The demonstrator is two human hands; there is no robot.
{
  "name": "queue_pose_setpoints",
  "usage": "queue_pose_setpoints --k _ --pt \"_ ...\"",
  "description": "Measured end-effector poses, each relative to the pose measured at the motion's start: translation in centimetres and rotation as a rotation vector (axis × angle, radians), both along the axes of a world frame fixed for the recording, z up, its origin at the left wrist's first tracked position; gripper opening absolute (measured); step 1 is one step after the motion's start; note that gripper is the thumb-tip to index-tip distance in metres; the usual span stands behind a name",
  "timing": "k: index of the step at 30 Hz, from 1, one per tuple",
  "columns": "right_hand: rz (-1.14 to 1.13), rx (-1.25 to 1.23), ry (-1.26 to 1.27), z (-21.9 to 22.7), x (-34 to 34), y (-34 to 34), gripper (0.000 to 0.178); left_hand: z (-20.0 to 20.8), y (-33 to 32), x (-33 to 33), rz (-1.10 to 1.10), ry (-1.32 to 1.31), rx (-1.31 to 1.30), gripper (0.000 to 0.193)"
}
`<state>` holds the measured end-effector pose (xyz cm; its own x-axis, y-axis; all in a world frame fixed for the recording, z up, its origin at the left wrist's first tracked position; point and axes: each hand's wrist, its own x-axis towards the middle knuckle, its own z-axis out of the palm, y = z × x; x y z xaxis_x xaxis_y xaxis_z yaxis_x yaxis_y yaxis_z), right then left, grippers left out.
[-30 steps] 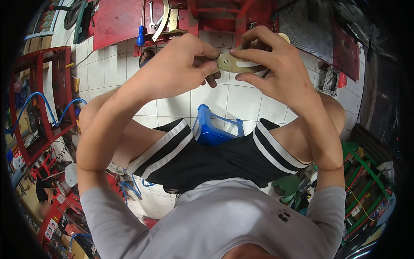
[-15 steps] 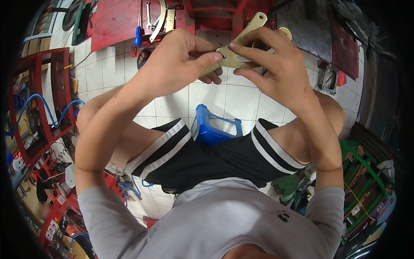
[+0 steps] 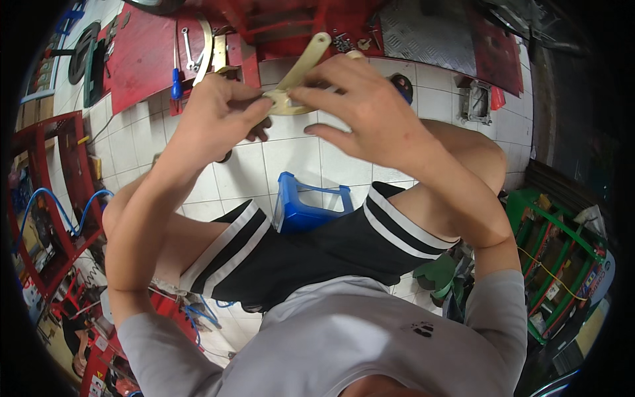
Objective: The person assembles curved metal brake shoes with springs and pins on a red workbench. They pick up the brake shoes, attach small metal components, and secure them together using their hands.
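Out in front of me, over the floor, is a flat gold-coloured metal bracket (image 3: pixel 305 63) with a long arm ending in a round hole. My left hand (image 3: pixel 215 116) pinches its left end between thumb and fingers. From the other side my right hand (image 3: pixel 367 109) grips the bracket with its index finger pressed on the middle part and its other fingers curled round by the long arm. The right thumb is held apart, below the bracket's lower edge. Both hands partly cover the piece, so whatever sits at its joint cannot be made out.
A red work surface (image 3: pixel 142 66) beyond my hands bears a blue-handled screwdriver (image 3: pixel 176 86), a wrench (image 3: pixel 188 49) and a curved metal strip (image 3: pixel 208 46). Small hardware (image 3: pixel 342 44) lies farther right. Between my knees stands a blue stool (image 3: pixel 304 210); a green rack (image 3: pixel 562 278) is at right.
The bracket's long arm now points up more steeply, and hands and bracket appear farther left. The right thumb has come away from the bracket. My view has shifted, moving the surroundings slightly.
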<state>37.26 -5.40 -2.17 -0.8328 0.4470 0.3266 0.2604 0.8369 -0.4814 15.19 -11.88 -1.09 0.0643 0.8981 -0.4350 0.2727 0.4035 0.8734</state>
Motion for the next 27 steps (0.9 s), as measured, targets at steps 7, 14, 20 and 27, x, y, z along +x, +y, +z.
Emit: queue_pose_setpoints --k 7,14,20,27 --pt "0.217 -0.265 -0.327 -2.5 1.4 -0.9 0.031 -4.3 -1.2 -1.4 -0.159 0.313 0.079 0.015" --pt "0.304 -0.204 -1.163 -5.4 3.0 -0.4 0.033 -4.9 -4.0 0.3 -0.316 0.361 0.2 0.014" --pt "0.197 -0.422 -1.251 -8.3 0.8 4.5 0.03 -5.3 -6.5 0.8 -0.411 0.343 0.098 0.014" --pt "-0.2 -0.072 -0.746 -20.7 2.5 18.8 0.022 -5.4 -8.2 2.4 -0.49 0.332 0.181 0.013"
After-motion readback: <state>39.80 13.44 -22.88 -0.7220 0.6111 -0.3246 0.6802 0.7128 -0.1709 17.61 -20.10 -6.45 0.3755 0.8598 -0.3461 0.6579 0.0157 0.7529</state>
